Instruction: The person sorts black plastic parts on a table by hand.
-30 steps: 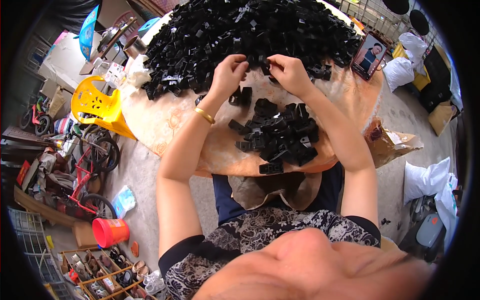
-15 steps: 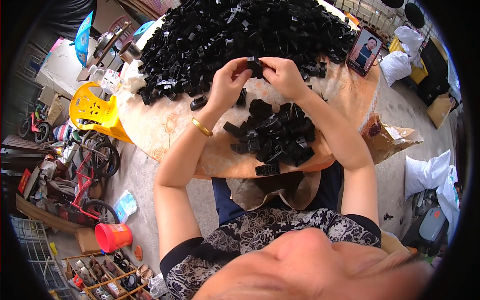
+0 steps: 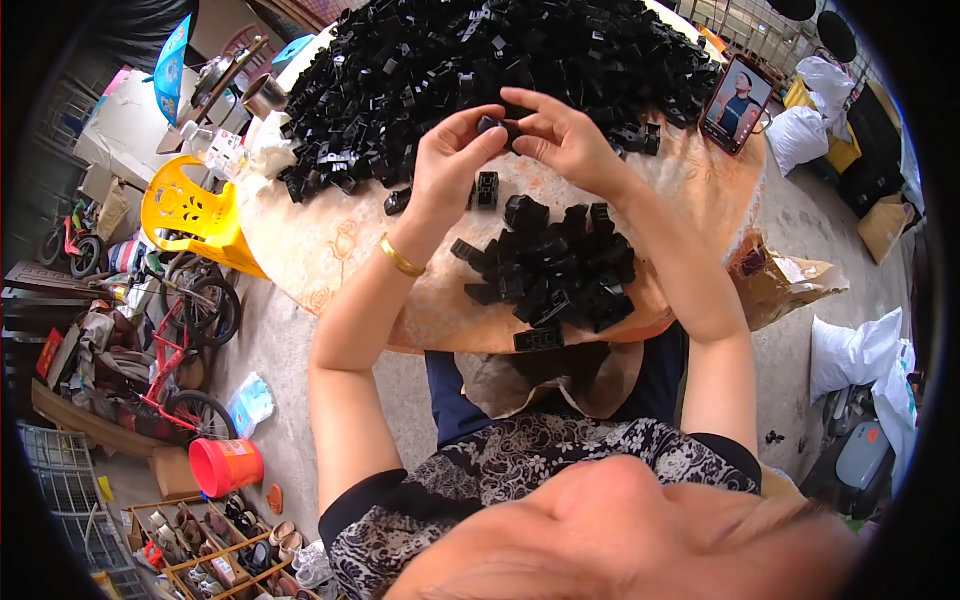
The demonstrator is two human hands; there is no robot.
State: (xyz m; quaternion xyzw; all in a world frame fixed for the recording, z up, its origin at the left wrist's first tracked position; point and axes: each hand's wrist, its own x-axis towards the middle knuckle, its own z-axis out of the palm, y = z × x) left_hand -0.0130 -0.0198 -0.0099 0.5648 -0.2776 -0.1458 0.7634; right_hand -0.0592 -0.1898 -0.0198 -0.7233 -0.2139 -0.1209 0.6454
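My left hand [image 3: 450, 158], with a gold bangle at the wrist, pinches a small black plastic part [image 3: 488, 124] between thumb and fingers. Close by on its right, my right hand [image 3: 568, 145] has its index finger lifted and its thumb apart. Its fingertips are beside the part; whether they touch it is hard to make out. Both hands are over the near edge of a large heap of black plastic parts [image 3: 420, 75]. Nearer to me lies a smaller pile of similar black parts [image 3: 555, 265]. A single black part [image 3: 487, 190] rests below my left hand.
A patterned orange cloth [image 3: 350, 250] covers the round table. At the right, a phone [image 3: 736, 105] leans upright with a person on its screen. A yellow plastic chair [image 3: 190, 210] stands left of the table; a cardboard box [image 3: 790, 285] is at the right.
My right hand's index finger has lifted and its fingers have spread away from the black part. The part has shifted slightly left with my left hand.
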